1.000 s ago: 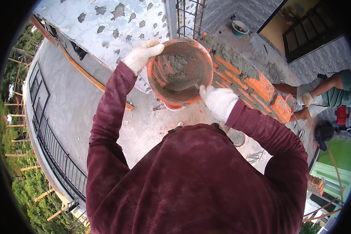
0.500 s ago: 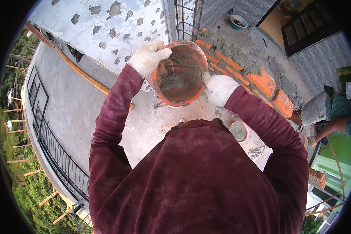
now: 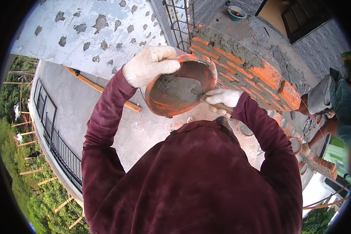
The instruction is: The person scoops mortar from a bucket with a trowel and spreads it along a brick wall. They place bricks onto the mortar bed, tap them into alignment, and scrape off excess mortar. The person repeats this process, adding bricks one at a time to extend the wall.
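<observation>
My left hand (image 3: 151, 66), in a white knit glove, is closed on the upper left rim of an orange bucket (image 3: 160, 99) held tilted, with grey mortar inside. My right hand (image 3: 222, 101), also gloved, grips the handle of a trowel (image 3: 185, 87), whose mortar-smeared blade is inside the bucket. Just beyond the bucket runs a low orange brick wall (image 3: 238, 74), with wet mortar along its top and a thin string stretched above.
A co-worker (image 3: 341, 109) bends beside the wall at right. A rebar column (image 3: 177, 23) stands at the wall's far end. Behind are a patched white wall (image 3: 85, 27), a wooden plank (image 3: 130, 105), a green basin (image 3: 236, 15) and, at left, a railing (image 3: 62, 144) along the edge.
The bucket has tipped further, with my left hand moving down on it. My right hand has lowered, and the trowel now shows in it. The co-worker has shifted down and bent over.
</observation>
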{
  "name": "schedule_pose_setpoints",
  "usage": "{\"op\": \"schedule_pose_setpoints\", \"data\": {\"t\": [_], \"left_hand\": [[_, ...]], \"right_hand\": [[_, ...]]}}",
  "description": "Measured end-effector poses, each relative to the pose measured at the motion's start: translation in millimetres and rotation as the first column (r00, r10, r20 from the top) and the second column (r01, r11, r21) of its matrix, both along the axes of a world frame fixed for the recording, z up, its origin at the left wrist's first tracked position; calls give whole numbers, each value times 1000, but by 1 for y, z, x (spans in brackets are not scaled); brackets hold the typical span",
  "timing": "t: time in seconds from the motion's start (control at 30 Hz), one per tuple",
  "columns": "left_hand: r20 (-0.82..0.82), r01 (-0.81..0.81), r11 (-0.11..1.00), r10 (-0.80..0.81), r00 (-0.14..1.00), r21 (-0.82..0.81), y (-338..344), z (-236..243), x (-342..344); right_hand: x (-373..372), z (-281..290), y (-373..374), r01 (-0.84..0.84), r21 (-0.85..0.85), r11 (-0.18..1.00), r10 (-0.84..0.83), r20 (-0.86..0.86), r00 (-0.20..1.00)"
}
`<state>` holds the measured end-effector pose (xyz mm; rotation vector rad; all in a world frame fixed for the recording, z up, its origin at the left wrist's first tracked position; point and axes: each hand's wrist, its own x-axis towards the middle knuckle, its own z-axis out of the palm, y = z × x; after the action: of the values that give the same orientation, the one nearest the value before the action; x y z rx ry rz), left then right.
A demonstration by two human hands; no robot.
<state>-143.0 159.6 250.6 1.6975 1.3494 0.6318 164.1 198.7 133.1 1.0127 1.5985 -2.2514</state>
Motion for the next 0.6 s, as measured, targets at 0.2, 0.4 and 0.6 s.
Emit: {"op": "schedule_pose_setpoints", "data": {"t": [0.2, 0.4, 0.6], "left_hand": [[158, -147, 987, 135, 978, 67, -19, -6, -12], [336, -446, 889, 390, 857, 105, -37, -47, -1], [527, -693, 721, 592, 610, -8, -50, -97, 20]], "right_hand": [[-5, 12, -17, 49, -31, 998, -55, -221, 974], [-5, 23, -10, 73, -149, 986, -107, -238, 965], [14, 3, 16, -23, -264, 964, -85, -389, 917]]}}
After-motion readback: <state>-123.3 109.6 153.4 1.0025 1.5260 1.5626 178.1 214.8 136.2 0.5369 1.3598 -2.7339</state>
